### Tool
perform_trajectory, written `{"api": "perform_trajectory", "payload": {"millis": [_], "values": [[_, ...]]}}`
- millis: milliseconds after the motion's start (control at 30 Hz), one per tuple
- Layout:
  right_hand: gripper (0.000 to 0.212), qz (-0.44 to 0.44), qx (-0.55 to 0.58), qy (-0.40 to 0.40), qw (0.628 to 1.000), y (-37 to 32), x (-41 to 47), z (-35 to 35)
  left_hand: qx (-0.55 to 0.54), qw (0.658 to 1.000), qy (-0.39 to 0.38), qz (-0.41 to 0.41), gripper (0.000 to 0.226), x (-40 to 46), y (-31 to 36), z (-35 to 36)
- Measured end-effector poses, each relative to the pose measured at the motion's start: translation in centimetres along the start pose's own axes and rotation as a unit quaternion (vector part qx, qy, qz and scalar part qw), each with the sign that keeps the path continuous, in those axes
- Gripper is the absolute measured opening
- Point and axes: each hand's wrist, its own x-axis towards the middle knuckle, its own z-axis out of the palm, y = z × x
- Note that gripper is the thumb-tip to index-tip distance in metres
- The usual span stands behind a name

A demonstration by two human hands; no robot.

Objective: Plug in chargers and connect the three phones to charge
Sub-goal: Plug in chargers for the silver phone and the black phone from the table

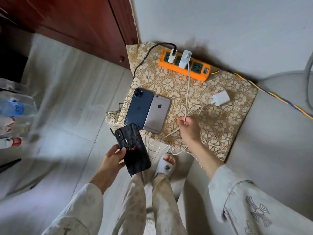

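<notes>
An orange power strip [201,72] lies at the back of a gold floral cloth [220,119], with two white chargers [184,59] plugged into it. A third white charger [221,98] lies loose on the cloth. A blue phone [139,107] and a silver phone [157,114] lie face down side by side. My left hand [112,157] holds a black-cased phone [133,148] off the cloth's near edge. My right hand [188,127] pinches the white cable [187,92] that runs from the plugged charger.
A dark wooden cabinet [76,22] stands at the back left. Plastic bottles [15,109] sit at the far left. More white cables [159,148] hang over the cloth's near edge above my slippered foot [166,165]. A yellow-blue cord [274,95] runs off right.
</notes>
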Motion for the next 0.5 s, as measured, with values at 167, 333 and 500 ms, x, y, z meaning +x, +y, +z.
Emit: {"api": "perform_trajectory", "payload": {"millis": [167,333,500], "values": [[0.020,-0.006,0.036,-0.125,0.991,-1.1,-3.5,-1.0,-0.031,0.998,-0.048,-0.029,0.022,0.8,-0.8,0.5],[0.018,0.078,0.188,-0.254,0.945,-4.5,-6.2,-4.9,-0.098,0.989,-0.106,-0.021,0.021,-0.1,-0.8,-1.7],[0.021,0.172,0.323,-0.315,0.876,-8.9,-6.7,-4.8,-0.120,0.978,-0.168,-0.013,0.021,-1.0,1.2,-2.2]]}}
